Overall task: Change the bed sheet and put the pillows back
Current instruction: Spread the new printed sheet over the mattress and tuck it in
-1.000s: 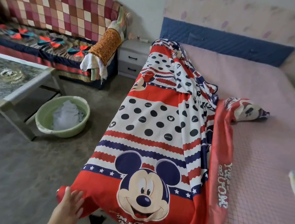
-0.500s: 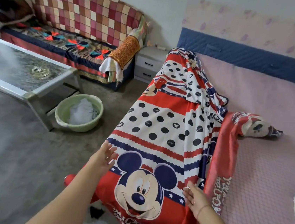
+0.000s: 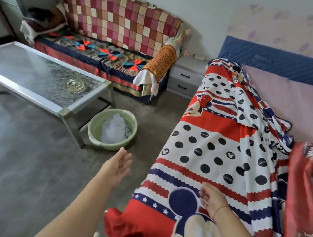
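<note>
Both hands free, fingers apart: left hand [image 3: 120, 165] hovers at 9 o'clock off the bed, right hand [image 3: 211, 197] flat on sheet [image 3: 213, 144], likely smoothing.

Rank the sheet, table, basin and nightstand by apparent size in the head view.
1. sheet, largest by far
2. table
3. basin and nightstand look about alike. The basin sits nearer the camera, so I leave those two unranked.
</note>
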A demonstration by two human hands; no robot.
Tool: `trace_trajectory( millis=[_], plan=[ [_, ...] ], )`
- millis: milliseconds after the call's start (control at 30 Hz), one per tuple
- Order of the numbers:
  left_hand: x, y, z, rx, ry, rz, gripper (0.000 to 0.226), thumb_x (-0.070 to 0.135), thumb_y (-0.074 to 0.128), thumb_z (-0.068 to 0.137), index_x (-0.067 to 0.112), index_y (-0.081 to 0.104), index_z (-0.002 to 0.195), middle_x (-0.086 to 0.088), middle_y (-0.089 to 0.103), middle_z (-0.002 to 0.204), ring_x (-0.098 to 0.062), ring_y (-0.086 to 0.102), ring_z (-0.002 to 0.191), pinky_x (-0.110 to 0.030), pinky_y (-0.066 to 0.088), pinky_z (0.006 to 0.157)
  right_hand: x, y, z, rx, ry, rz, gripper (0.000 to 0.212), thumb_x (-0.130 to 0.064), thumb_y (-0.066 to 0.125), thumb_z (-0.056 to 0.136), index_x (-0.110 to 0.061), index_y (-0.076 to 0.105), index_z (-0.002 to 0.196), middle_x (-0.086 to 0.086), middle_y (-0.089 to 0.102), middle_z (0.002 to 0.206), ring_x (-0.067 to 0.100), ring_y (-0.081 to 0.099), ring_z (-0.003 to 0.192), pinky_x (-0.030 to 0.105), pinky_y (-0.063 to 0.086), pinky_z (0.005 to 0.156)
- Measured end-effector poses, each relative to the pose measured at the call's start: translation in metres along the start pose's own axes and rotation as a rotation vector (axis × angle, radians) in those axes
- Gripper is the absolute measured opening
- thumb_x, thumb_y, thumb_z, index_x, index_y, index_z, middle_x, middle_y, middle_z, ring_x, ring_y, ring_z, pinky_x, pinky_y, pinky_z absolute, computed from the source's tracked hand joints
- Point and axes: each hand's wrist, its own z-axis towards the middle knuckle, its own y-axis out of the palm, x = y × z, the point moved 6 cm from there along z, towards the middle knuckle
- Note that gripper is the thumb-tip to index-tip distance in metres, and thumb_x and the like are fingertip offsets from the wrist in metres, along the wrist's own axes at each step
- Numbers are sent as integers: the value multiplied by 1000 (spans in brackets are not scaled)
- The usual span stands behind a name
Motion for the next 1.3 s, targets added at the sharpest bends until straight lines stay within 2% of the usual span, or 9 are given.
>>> trace_trajectory(
  millis=[100,233,367,500,567,733,833,1033,1300],
  plan=[
    [48,-25,31,-39,-25,73,21,39,52,97,21,61,101,-1,63,116,-10,60,85,-28,44,74,-6,60,6,38,4,106,9,-16,59,94,-12,62,102,4,58,79,14,54,74,27,44,69],
    [110,-38,62,-105,-50,185,21,39,50,99,21,60,103,0,62,119,-13,60,98,-34,40,93,-20,120,12,116,-9,194,12,-11,53,96,-16,60,88,4,57,77,13,52,70,25,42,67],
    [167,-44,108,-138,-46,236,33,39,50,99,19,56,124,2,64,119,-19,52,125,-37,35,107,-34,166,17,145,-11,229,8,-15,56,94,-15,60,87,2,57,70,12,53,67,23,42,64],
    [191,-19,146,-217,-78,268,47,40,53,97,15,51,137,2,63,125,-17,56,114,-34,40,100,-58,168,32,215,-51,283,2,-13,57,94,-14,59,93,2,58,72,12,51,65,21,42,57],
    [201,0,162,-261,-99,273,46,38,53,98,14,51,137,0,61,128,-19,55,116,-34,39,100,-71,164,42,273,-55,297,6,-14,60,92,-17,62,97,2,61,82,10,57,72,18,49,53],
    [238,51,209,-340,-126,320,35,38,52,98,17,57,126,-1,63,124,-21,54,122,-35,37,103,-109,169,79,331,-67,358,9,-20,58,95,-20,63,102,1,60,90,10,58,82,24,47,70],
    [271,84,252,-353,-100,356,39,39,51,98,16,56,130,0,62,124,-21,51,128,-36,35,106,-140,179,117,348,-61,409,6,-18,59,95,-18,63,100,0,60,85,10,59,79,22,51,64],
    [324,162,337,-347,-111,427,19,40,56,95,24,65,97,5,69,105,-17,58,117,-34,39,102,-218,210,188,356,-66,455,6,-17,56,97,-18,60,93,0,58,83,10,56,77,22,45,71],
    [367,283,417,-471,-140,463,42,39,53,97,16,55,132,0,64,124,-19,54,124,-37,37,104,-342,237,270,340,-154,401,6,-18,57,96,-16,62,95,2,60,79,12,56,74,24,47,69]
  ],
)
